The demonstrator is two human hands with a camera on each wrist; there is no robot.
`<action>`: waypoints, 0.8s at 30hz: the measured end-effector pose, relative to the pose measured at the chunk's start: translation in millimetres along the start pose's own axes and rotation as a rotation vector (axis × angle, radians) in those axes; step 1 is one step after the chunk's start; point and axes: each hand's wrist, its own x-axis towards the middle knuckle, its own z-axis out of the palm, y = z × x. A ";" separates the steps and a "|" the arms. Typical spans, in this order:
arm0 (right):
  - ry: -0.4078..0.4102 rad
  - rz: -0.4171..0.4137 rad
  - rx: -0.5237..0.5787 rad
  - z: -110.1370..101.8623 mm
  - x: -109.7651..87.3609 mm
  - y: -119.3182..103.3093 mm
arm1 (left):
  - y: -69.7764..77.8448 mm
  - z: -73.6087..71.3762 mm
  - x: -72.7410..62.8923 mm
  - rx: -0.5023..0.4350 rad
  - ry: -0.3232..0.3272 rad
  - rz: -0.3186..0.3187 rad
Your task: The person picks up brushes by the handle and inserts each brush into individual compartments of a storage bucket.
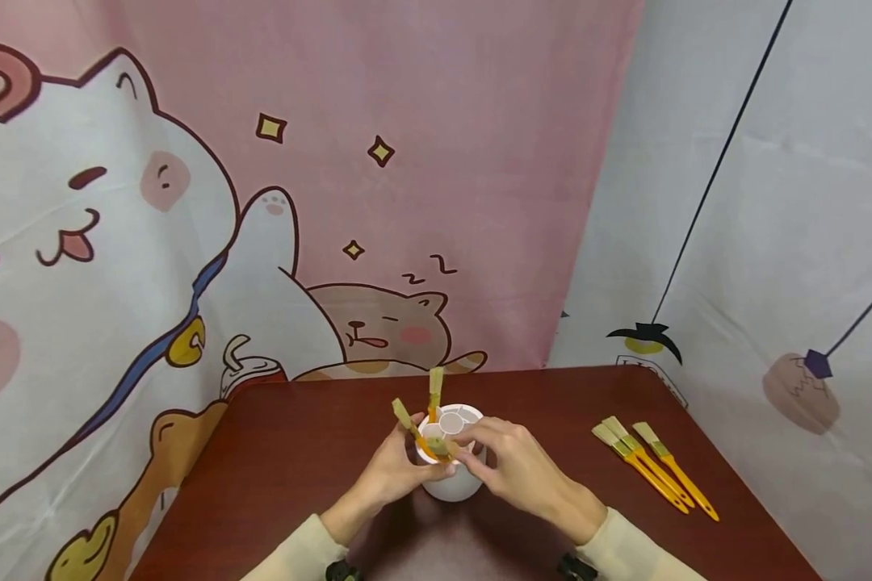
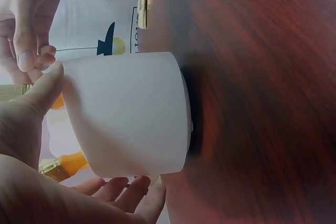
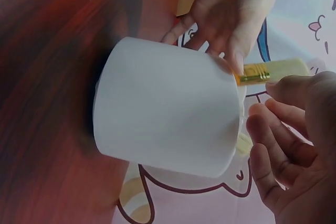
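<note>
A white brush pot [image 1: 454,486] stands on the table, its top divided into round openings. My left hand [image 1: 390,470] grips it from the left, thumb at the near rim and fingers around the far side. Two paintbrushes with yellow handles, a left paintbrush [image 1: 403,414] and a far paintbrush [image 1: 435,387], stand in the pot with bristles up. A third, near paintbrush [image 3: 256,73] stands at the near rim. My right hand [image 1: 517,464] pinches its bristle end between thumb and fingers. The handle ends inside the pot are hidden.
Several more paintbrushes [image 1: 657,468] lie on the right of the dark red-brown table [image 1: 298,460], handles toward me. A pink and white cloth wall with cartoon animals [image 1: 436,161] rises behind the table's far edge.
</note>
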 end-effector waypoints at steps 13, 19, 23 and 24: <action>0.055 -0.003 -0.067 -27.0 -4.6 18.2 | 8.8 22.0 -11.9 0.132 0.239 -0.023; 0.108 0.028 -0.116 -41.4 -9.9 34.1 | 14.3 31.2 -11.0 0.157 0.308 -0.043; 0.136 0.047 -0.138 -46.9 -15.5 45.3 | 13.7 33.6 -10.4 0.161 0.316 -0.051; 0.140 0.052 -0.142 -47.9 -17.3 48.2 | 13.2 33.9 -10.4 0.161 0.316 -0.054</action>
